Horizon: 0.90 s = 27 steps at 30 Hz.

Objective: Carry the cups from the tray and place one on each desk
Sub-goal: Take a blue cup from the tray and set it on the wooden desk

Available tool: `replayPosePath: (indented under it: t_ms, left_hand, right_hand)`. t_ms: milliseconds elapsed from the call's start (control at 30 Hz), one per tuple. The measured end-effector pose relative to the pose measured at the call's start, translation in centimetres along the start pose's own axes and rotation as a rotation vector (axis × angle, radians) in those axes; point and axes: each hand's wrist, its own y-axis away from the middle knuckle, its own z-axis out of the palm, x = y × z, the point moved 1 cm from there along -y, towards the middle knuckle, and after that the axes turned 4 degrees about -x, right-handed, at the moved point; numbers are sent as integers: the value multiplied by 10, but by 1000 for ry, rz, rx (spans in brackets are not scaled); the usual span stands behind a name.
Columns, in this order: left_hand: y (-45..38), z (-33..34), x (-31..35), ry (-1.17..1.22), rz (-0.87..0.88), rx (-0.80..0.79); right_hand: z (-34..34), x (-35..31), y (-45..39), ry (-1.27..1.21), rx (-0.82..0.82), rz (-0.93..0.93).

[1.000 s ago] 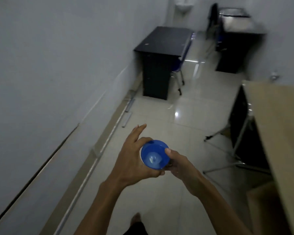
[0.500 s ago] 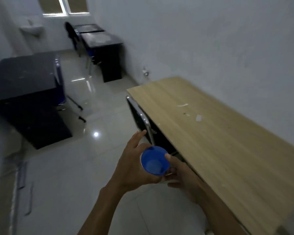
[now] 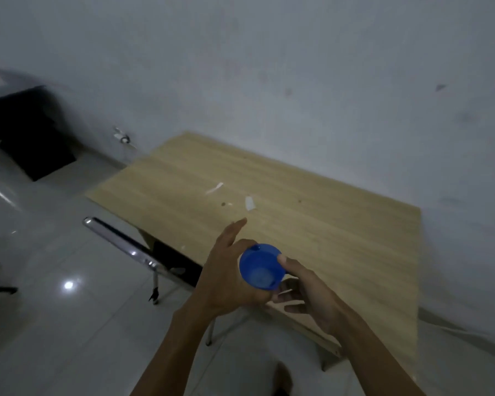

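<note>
1. Both hands grip the blue cup (image 3: 260, 266): left hand (image 3: 226, 277) wraps its side, right hand (image 3: 303, 292) pinches its rim.
2. Lower it upright onto the wooden desk (image 3: 312, 224), clear of the near edge and the paper scraps (image 3: 249, 203).

The room I look into is dim and bluish-grey, the picture soft and grainy all over. One small bright glare spot (image 3: 68, 285) sits on the glossy floor (image 3: 55, 324) at lower left, with a streak of reflection further up the left edge. The upper left corner smears into blur. Straight lines bow near the edges. My forearms at the bottom are dark, nearly silhouetted.
</note>
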Motion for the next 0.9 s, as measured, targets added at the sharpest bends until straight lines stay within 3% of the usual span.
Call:
replayPosePath:
  t_ms: [400,900]
  left_hand:
    - [-122,83,-60,-44,35,-128]
    - [-190,161,-137,16,66,-360]
  right_hand:
    - [-87,3,-106,-121,78,141]
    - [-115,30,-183,-510,241,353]
